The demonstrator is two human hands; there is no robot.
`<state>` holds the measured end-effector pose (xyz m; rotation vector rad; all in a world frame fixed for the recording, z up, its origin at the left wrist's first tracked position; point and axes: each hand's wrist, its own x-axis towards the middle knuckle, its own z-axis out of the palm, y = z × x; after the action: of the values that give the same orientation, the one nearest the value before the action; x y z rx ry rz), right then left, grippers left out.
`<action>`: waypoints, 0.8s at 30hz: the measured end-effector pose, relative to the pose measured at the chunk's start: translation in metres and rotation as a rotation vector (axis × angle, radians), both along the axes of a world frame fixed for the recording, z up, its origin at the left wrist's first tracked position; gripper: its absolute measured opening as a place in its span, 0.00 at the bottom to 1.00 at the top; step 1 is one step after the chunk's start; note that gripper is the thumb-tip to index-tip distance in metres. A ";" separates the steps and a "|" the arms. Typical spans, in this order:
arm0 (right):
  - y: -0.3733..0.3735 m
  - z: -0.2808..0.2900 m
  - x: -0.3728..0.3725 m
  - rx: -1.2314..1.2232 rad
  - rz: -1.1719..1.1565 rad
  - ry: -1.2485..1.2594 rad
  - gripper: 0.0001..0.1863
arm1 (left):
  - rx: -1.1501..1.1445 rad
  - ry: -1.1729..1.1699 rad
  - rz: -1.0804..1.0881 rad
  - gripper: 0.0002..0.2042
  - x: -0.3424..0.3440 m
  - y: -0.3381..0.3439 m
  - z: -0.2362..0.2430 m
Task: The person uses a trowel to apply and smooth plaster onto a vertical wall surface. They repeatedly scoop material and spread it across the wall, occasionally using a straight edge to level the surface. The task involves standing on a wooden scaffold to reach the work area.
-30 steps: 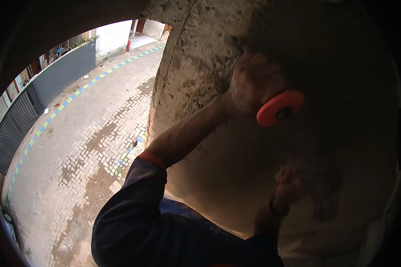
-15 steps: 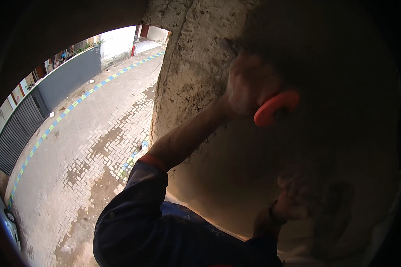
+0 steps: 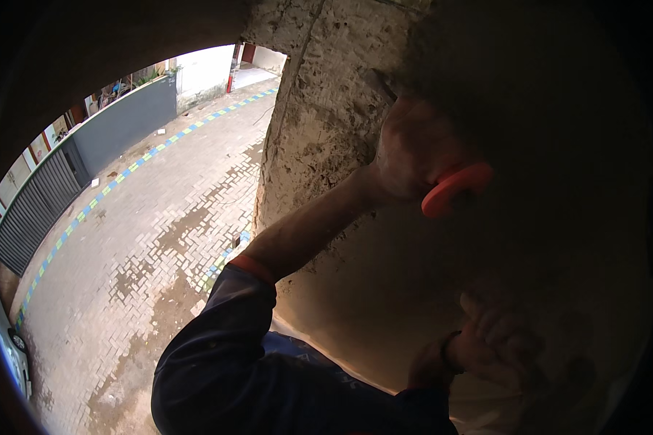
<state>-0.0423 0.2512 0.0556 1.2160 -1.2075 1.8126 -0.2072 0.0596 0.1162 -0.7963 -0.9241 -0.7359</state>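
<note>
High on the rough wall, my left hand [image 3: 413,148] is closed round a chisel with a round orange hand guard [image 3: 457,190]. Its dark metal shank [image 3: 384,85] points up and left against the pitted wall surface [image 3: 334,109]. My right hand [image 3: 497,341], lower and to the right, is a fist with a dark band at the wrist. A dark, blurred shape [image 3: 579,377] shows beyond that fist; deep shade hides what the hand grips. The fists are apart.
The wall's edge [image 3: 270,138] runs down at centre. Far below on the left lies a paved lane [image 3: 145,254] with a blue and yellow kerb line, a grey gate [image 3: 40,210] and a parked car [image 3: 11,344]. Dark shade covers the right side.
My right hand has moved slightly right and down, and the dark shape beside it has shifted right. My left hand keeps the chisel at the wall. The whole view has shifted a little.
</note>
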 end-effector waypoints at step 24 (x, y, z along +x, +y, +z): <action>-0.005 -0.040 -0.066 0.495 -0.505 -0.511 0.13 | 0.041 -0.130 0.266 0.14 -0.042 -0.056 0.007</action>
<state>-0.1080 0.2463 0.0153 0.5841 -2.1238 1.5144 -0.2497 0.0034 0.1228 -0.5804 -1.1045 -0.5764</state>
